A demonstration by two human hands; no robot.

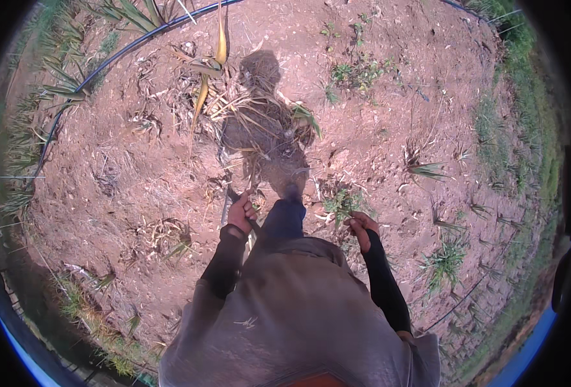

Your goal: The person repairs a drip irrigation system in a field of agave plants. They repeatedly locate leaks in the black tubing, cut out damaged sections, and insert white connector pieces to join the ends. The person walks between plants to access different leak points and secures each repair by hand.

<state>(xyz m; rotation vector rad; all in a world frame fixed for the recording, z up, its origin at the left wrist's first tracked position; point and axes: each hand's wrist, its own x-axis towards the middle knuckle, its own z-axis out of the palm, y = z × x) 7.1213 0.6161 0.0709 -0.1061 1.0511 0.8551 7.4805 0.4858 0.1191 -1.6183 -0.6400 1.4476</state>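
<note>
1. We see a dark, narrow object (255, 227) in front of the body, a little left of the trouser leg (282, 221); its ends stick out above and below the hand, and we cannot tell its full shape.
2. Our left hand (239, 213) is closed around it, fingers curled.
3. We find a low green weed (341, 202) rooted in the soil to the right of that leg.
4. Our right hand (361, 226) is just beside the weed, fingers bent and thumb near them; we cannot tell whether they pinch anything.
5. We wear black sleeves (389, 290) on both forearms and a loose grey shirt (305, 303).
6. Ahead of us, a shadow (260, 68) falls across reddish soil (169, 161) and a heap of dry leaves (234, 106).
7. Beyond the heap, at upper left, a black hose (118, 55) curves past spiky plants (63, 90).
8. Far to our right runs a green strip of grass (524, 129).
</note>
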